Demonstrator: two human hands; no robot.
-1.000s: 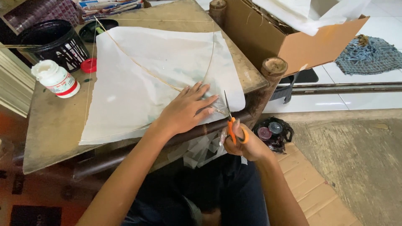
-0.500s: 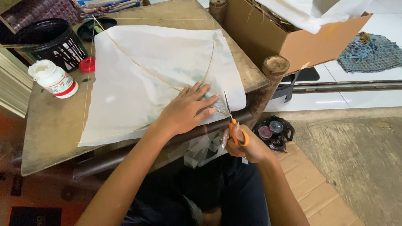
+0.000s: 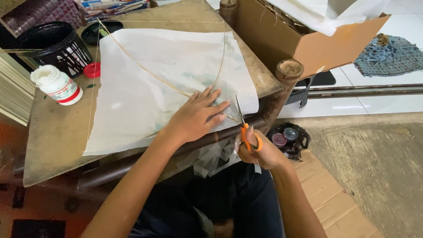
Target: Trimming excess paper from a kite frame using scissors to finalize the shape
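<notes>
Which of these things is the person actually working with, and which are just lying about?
In use: white paper sheet; thin sticks laid on it; orange-handled scissors in the right hand; left hand pressing the sheet flat.

Lying about: white bottle; red cap; black basket; cardboard box; cloth.

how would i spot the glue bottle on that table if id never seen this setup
Start at the wooden table and its big white paper sheet. Look off the sheet's left edge, below the black basket: the glue bottle is the small white one with a red band, its red cap lying apart.
</notes>
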